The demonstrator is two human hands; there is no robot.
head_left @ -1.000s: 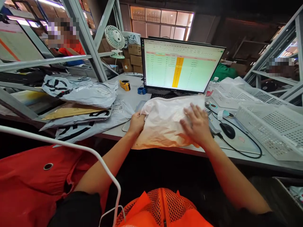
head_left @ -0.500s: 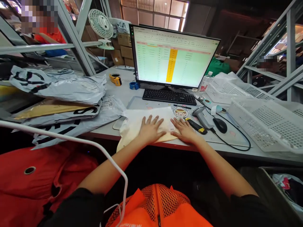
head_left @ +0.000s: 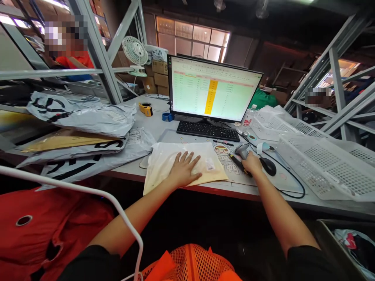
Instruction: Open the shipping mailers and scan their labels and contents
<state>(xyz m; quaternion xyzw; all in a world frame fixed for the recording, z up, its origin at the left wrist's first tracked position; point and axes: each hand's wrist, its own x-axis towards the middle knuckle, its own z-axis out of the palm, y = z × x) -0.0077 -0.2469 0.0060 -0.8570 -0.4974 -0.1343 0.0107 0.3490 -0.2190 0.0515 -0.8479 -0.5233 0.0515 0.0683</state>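
My left hand (head_left: 184, 170) lies flat with fingers spread on a pale yellow packet in a clear plastic bag (head_left: 158, 164). A small barcode label (head_left: 210, 164) shows on the packet, right of that hand. My right hand (head_left: 253, 164) is closed around the handle of a grey barcode scanner (head_left: 241, 151), whose head still rests low over the desk mat. Beside the scanner lies a black and yellow utility knife (head_left: 236, 161), its near end partly hidden by my right hand. A black mouse (head_left: 267, 166) sits just right of the hand.
A monitor (head_left: 213, 89) and keyboard (head_left: 207, 130) stand behind the packet. Grey plastic mailers (head_left: 84, 117) are piled at left, near a yellow tape measure (head_left: 145, 109) and blue tape roll (head_left: 168, 116). White perforated baskets (head_left: 325, 168) line the right. A white bar (head_left: 117, 207) crosses the lower left.
My right hand has left the packet and moved right onto the barcode scanner. My left hand stays on the packet, which now shows more of its right side. The camera view has tilted up slightly.
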